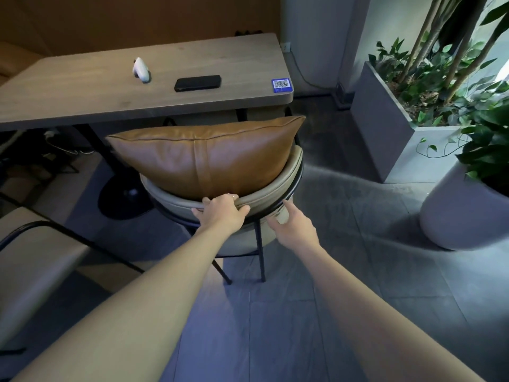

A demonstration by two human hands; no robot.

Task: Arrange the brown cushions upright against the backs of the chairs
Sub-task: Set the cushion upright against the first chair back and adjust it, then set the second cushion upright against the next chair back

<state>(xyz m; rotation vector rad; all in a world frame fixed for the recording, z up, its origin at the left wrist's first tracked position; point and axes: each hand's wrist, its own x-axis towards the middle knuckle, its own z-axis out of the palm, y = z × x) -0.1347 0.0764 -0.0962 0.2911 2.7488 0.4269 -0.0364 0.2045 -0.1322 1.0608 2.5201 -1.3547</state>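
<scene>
1. Cushion (205, 155) stands upright inside the chair (289, 186) back, near the table (82, 97).
2. Left hand (220, 212) is clamped over the back's rim, probably steadying the chair.
3. Right hand (294, 230) sits half-open beside the rim, gripping nothing.

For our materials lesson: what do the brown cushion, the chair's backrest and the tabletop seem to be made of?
Brown cushion: likely leather or faux leather, smooth with a soft sheen and stitched seams.
Backrest: beige padded upholstery, smooth and matte, on a thin black frame that looks like metal.
Tabletop: wood or wood-look laminate, matte, with visible grain.
</scene>
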